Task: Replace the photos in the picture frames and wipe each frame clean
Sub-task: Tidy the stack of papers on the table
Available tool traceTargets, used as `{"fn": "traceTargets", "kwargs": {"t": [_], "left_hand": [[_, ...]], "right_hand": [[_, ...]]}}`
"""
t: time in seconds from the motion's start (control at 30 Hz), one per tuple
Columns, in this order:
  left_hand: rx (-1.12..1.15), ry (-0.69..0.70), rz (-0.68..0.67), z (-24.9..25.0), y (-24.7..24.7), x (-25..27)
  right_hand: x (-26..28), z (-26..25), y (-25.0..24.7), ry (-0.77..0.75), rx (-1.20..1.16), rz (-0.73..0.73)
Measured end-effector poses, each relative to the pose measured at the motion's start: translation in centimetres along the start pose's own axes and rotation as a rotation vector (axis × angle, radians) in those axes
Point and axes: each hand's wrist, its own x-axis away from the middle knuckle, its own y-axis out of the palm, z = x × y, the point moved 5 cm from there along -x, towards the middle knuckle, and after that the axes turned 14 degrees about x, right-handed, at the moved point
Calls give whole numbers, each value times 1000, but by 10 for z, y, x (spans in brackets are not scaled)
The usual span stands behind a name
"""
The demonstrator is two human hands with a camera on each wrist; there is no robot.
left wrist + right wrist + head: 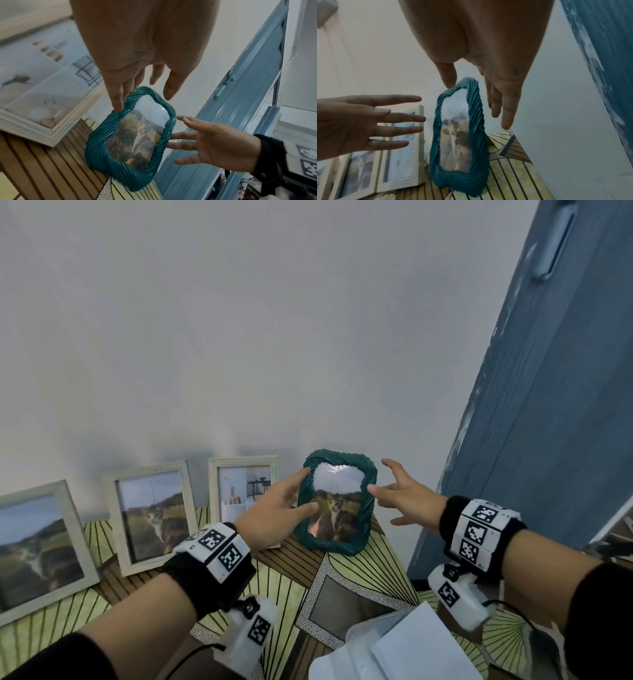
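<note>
A teal rope-pattern picture frame (337,508) with a cat photo stands upright on the patterned table (291,587), near the wall. My left hand (303,489) is at its left side with straight, spread fingers. The left index fingertip (118,108) touches the frame's (130,142) left rim. My right hand (383,479) is spread at the right side. Its thumb tip (449,85) meets the top corner of the frame (476,108), and its fingers reach behind the frame without curling round it. Neither hand grips anything.
Three white frames (150,511) (37,546) (243,484) lean on the wall to the left. A speckled frame (342,601) lies flat nearer me. A clear plastic box with white paper (394,645) sits at the front. A blue door (531,405) stands close on the right.
</note>
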Motion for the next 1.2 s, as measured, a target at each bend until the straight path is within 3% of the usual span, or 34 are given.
{"fn": "traceTargets", "kwargs": {"t": [0.13, 0.3, 0.47, 0.63, 0.73, 0.9, 1.2], "left_hand": [[-60, -16, 83, 24, -5, 28], [-162, 92, 141, 39, 2, 78], [-293, 102, 103, 15, 31, 137], [-291, -13, 113, -19, 53, 167], [-310, -120, 57, -40, 67, 170], [-610, -217, -104, -63, 86, 155], [-846, -295, -172, -76, 105, 121]], "right_hand": [[32, -17, -7, -28, 111, 3], [82, -26, -6, -93, 178, 30], [136, -14, 13, -196, 191, 74], [187, 11, 36, -240, 166, 125], [213, 29, 48, -260, 287, 191], [235, 65, 62, -214, 519, 253], [232, 117, 65, 15, 401, 176]]}}
